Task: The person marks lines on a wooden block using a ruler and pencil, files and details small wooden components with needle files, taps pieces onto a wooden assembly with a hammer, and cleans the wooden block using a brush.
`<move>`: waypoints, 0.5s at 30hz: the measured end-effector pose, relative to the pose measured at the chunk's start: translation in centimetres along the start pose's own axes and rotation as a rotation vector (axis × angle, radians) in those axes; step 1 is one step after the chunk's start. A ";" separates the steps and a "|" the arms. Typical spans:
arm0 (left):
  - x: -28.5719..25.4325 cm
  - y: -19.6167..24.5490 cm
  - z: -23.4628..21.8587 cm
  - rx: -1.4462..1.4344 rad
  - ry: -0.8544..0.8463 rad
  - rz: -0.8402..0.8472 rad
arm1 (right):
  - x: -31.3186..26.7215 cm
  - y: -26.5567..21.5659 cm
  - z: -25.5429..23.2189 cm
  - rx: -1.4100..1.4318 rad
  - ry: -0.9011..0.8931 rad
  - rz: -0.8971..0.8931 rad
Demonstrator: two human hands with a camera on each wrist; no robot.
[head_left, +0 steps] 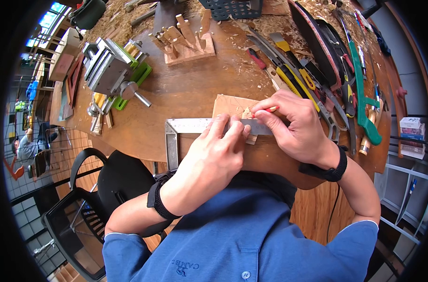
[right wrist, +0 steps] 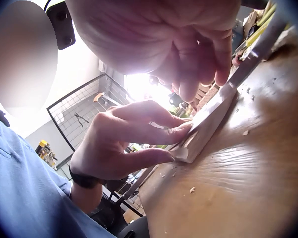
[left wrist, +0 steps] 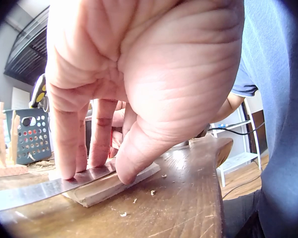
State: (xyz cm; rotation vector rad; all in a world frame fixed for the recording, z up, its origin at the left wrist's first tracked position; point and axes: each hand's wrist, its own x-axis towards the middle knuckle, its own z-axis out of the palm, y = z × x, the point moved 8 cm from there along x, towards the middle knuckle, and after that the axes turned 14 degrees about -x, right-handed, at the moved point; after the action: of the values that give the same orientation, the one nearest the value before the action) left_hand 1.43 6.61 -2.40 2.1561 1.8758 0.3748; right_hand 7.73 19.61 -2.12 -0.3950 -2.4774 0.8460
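A small wooden board (head_left: 227,102) with pencil lines lies on the table. Across it runs the steel blade of a try square (head_left: 190,125), its thick stock pointing toward the person. My left hand (head_left: 219,148) presses the blade onto the board with straight fingertips. In the left wrist view, the left thumb (left wrist: 126,171) rests at the board's near edge. A red pencil (head_left: 272,109) is pinched between the thumb and fingers of my right hand (head_left: 293,120), its point low over the board by the blade. In the right wrist view, the right hand (right wrist: 159,44) hides the pencil.
A vise (head_left: 110,68) and a wooden stand (head_left: 190,55) holding several carved sticks are at the back left. Knives, a yellow-handled cutter (head_left: 291,80) and a green-handled saw (head_left: 369,127) lie on the right. Wood shavings (head_left: 115,21) cover the back; a chair (head_left: 122,181) stands left.
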 end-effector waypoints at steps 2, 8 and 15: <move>0.1 0.0 -0.1 -0.014 -0.001 0.004 | 0.1 -0.3 0.3 -0.001 -0.013 -0.017; 0.0 0.0 -0.1 -0.018 0.020 0.012 | 0.3 -0.6 0.8 0.016 -0.020 -0.055; 0.1 0.1 -0.1 0.004 -0.014 0.002 | 0.2 -0.3 0.6 0.010 -0.043 -0.027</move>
State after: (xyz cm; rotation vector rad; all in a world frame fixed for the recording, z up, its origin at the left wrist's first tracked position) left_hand 1.50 6.74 -2.32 2.1573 1.8686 0.3561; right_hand 7.20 19.13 -2.25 -0.3420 -2.5110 0.8639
